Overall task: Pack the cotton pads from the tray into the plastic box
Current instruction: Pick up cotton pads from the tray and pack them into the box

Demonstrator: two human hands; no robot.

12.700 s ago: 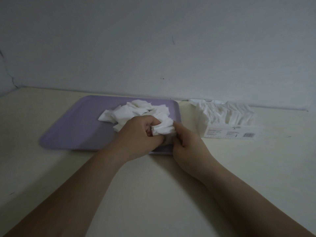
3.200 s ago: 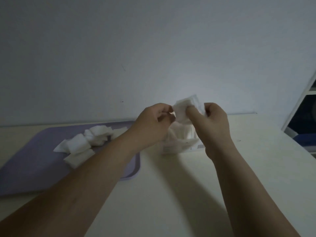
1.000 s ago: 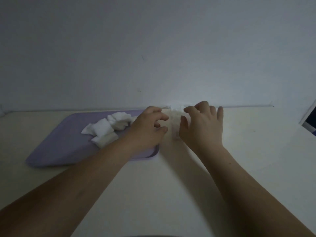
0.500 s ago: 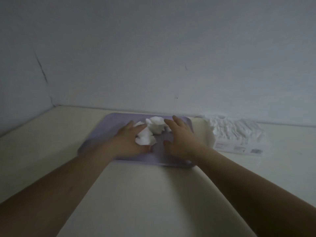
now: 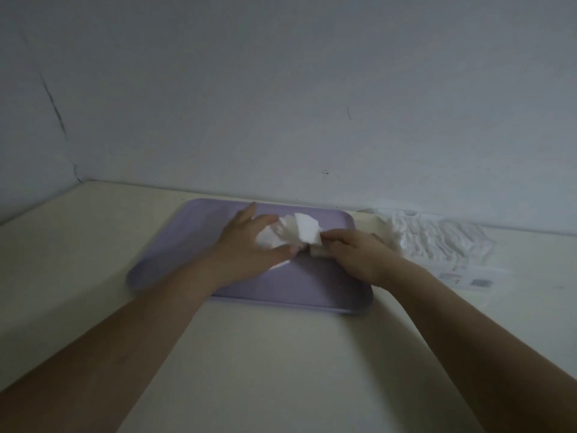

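Box (image 5: 437, 242) looks mostly full. Last pads (image 5: 295, 232) on tray (image 5: 296, 289): left hand (image 5: 249, 245) fingers loose against them, right hand (image 5: 352, 256) pinching some. Probably nearly done.

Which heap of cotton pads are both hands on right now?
The small heap on the purple tray: left hand and right hand touch it; the batch in the plastic box lies untouched.

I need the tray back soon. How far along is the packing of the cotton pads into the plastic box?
Done: the plastic box, right of the tray, already looks well filled with white pads. In hand: the left hand and right hand gather a small pile of cotton pads mid-tray, the right one curled on it. Left: moving that pile into the box; no other pads show on the tray.
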